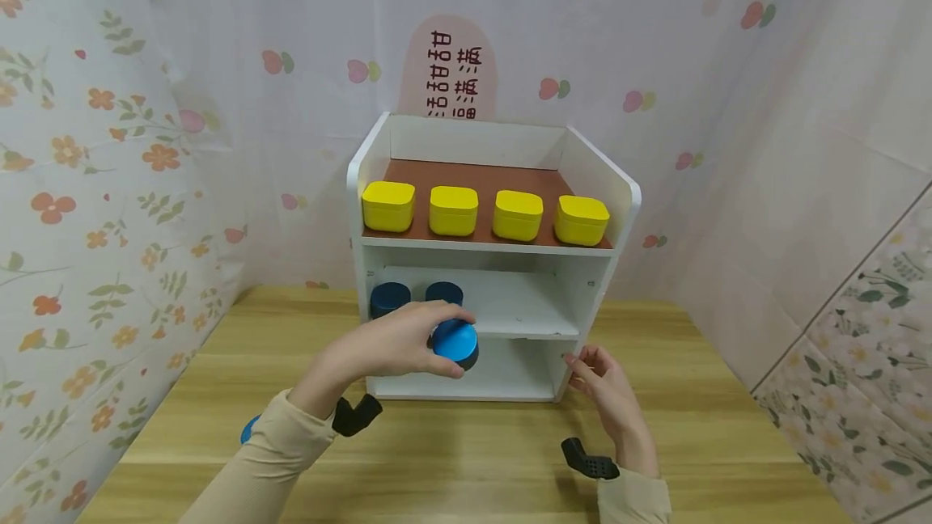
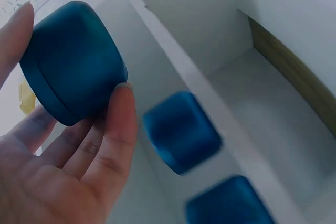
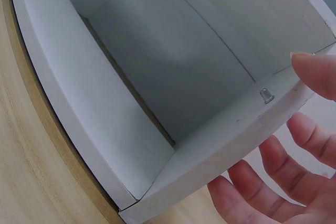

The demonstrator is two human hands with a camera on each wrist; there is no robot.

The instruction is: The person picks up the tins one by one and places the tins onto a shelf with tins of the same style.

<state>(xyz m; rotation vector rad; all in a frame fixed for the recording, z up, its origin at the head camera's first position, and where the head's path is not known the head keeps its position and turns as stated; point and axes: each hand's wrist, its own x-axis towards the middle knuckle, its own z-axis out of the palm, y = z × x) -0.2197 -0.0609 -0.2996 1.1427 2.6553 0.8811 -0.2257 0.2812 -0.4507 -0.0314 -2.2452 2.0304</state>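
My left hand point(image 1: 396, 338) grips a blue lidded canister point(image 1: 456, 344) between thumb and fingers, in front of the middle shelf of a small white shelf unit point(image 1: 484, 247). In the left wrist view this rounded canister point(image 2: 76, 61) is raised, apart from two more blue canisters. Those two, a left canister point(image 1: 390, 297) and a right canister point(image 1: 444, 293), stand side by side at the left of the middle shelf. My right hand point(image 1: 607, 395) holds the unit's right side panel point(image 3: 226, 156) low down, thumb at its front edge and fingers along the outer face.
Several yellow lidded boxes point(image 1: 454, 211) line the front of the brown top shelf point(image 1: 473, 174). Another blue thing point(image 1: 249, 428) lies on the wooden table point(image 1: 466, 459), partly hidden by the left sleeve. Patterned curtains point(image 1: 306, 144) hang behind and at the sides.
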